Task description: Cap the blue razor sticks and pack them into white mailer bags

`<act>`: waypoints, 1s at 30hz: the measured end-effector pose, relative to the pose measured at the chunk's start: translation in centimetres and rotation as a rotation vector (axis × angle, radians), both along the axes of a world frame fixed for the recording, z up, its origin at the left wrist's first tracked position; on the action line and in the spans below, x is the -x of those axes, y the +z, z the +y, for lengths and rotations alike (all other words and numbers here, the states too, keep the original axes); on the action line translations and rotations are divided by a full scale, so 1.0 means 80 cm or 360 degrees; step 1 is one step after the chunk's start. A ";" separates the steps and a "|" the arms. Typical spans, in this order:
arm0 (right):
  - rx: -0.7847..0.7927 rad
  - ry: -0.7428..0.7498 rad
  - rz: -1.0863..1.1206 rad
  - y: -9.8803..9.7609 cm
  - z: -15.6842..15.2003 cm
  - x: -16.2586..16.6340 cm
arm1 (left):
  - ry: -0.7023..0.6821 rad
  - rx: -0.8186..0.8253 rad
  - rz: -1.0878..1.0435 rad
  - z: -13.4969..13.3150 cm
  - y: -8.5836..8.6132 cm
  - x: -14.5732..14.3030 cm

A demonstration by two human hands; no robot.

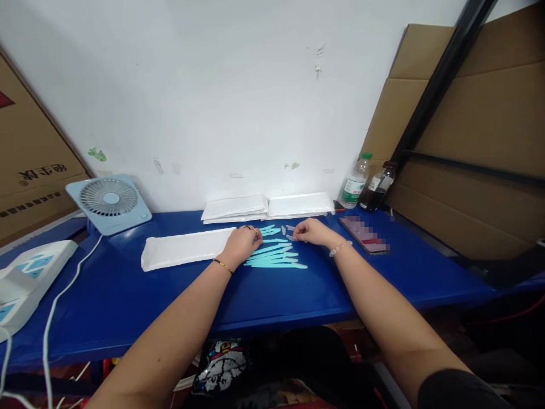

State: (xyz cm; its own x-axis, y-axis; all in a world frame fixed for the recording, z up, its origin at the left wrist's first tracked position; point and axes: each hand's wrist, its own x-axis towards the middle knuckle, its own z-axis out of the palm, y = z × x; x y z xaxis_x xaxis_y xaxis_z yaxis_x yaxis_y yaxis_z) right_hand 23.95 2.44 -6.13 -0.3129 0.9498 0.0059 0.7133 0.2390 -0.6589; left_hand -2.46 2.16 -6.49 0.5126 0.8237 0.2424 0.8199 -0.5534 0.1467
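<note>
Teal sticks (276, 263): fanned on blue table (276, 309). Left hand (243, 244): at sticks' left ends; cannot tell grip. Right hand (314, 232): right of sticks, beside clear slips (290, 228); pinched, contents indeterminate.

A: "Where is brightness showing?"
B: "The white wall (238, 102) is glowing, and the blue table (272, 301) is catching a soft sheen."
A: "And shadow?"
B: "It's deepening below the table. The wide view is stretching toward the edges, and blocky pixels are covering the phone (363, 235)."

smooth strips (276, 264), glossy tabletop (289, 298), matt cardboard (481, 113).
</note>
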 end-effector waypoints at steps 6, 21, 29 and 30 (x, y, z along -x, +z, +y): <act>-0.0057 0.0034 0.0057 -0.005 0.004 0.004 | 0.0025 0.0057 -0.0066 0.005 -0.005 0.002; -0.0181 0.0023 -0.0051 -0.003 0.001 0.005 | 0.0008 0.0079 -0.0075 0.001 0.000 0.003; -0.0139 0.0095 0.0021 -0.007 0.002 0.014 | -0.0041 0.0163 -0.0171 0.002 -0.002 0.002; -0.0147 0.0118 0.0021 -0.006 0.001 0.015 | -0.0057 0.0189 -0.0184 0.002 -0.002 0.001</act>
State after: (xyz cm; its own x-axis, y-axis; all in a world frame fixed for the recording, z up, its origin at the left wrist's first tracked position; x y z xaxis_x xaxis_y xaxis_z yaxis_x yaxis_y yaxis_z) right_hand 22.77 2.54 -6.64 -0.3816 0.9192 0.0969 0.6828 0.3510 -0.6408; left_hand -2.58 2.30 -6.69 0.5167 0.8316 0.2037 0.7737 -0.5554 0.3048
